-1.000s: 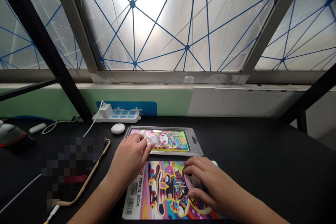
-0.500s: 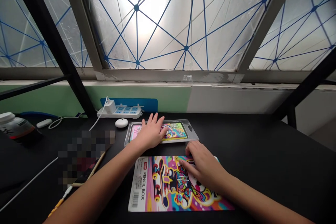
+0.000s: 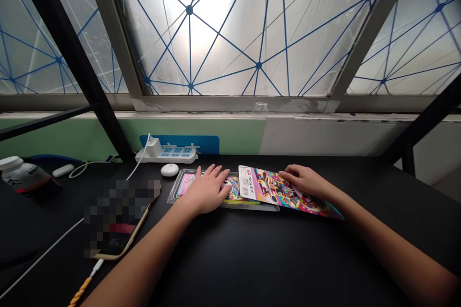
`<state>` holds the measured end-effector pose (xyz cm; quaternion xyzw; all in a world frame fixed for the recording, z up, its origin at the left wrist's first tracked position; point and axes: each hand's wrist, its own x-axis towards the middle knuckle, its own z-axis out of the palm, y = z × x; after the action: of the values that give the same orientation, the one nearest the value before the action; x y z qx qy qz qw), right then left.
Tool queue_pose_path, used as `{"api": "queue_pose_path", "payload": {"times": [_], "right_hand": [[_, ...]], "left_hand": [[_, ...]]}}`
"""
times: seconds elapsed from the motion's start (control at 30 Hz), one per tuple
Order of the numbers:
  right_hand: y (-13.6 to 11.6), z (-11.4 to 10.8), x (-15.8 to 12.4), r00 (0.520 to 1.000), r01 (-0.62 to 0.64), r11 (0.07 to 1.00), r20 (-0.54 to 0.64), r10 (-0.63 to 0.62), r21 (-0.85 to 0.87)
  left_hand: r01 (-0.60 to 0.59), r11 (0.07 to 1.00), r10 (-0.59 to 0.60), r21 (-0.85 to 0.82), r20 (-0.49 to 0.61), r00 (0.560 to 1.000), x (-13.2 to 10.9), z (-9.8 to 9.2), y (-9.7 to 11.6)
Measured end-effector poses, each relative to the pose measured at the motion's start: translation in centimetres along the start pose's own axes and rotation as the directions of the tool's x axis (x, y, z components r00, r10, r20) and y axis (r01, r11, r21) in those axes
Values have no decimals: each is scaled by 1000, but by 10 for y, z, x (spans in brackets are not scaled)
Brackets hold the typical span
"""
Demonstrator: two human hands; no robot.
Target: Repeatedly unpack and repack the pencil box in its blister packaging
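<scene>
My left hand [image 3: 205,191] lies with fingers spread over a colourful pencil box in a clear plastic tray [image 3: 268,207] near the wall. Part of the box's printed front [image 3: 232,187] shows beside my thumb. Held at its far edge by my right hand [image 3: 304,180] is a bright printed card [image 3: 277,187] marked "PENCIL BOX", with a white barcode strip on its left end. The card slants down to the right and overlaps the tray's right part. Whether it touches the tray, I cannot tell.
A phone [image 3: 124,225], its screen blurred, lies left of my left forearm with a cable attached. Behind it are a white power strip [image 3: 176,154] and a white round-edged case [image 3: 169,170]. A bottle [image 3: 23,177] stands far left. Black frame posts [image 3: 408,163] flank the desk.
My right hand has lifted the card from the desk's front and carried it away from me, over the tray's right part. My left hand stays on the pencil box.
</scene>
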<state>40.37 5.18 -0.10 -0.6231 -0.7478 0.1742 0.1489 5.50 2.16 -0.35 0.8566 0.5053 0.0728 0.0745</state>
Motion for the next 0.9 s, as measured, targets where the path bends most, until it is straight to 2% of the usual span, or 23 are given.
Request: {"api": "queue_pose_path", "payload": {"times": [0.1,0.27,0.4,0.57,0.77,0.9], "right_hand": [[-3,12,-7,990,60,997,-129,-53,50],[-30,26,-20,992,72,990,-116,-58,119],[-32,24,-23,994,105,988,14,-108,113],[-11,6,-27,984,91,988,141,-109,128],[0,-9,-30,975,42,989,210,-73,145],[4,-12,-29,981,59,983,173,-90,175]], "left_hand": [[-14,1000,14,-2,-2,1000,-1,1,1],[-23,1000,23,-3,10,1000,-1,-1,2],[-51,999,51,-5,16,999,-2,-3,4],[-65,998,65,-16,10,998,-4,-2,6],[-70,997,70,-25,8,997,-4,-3,5],[-61,997,62,-44,18,998,-3,-5,5]]}}
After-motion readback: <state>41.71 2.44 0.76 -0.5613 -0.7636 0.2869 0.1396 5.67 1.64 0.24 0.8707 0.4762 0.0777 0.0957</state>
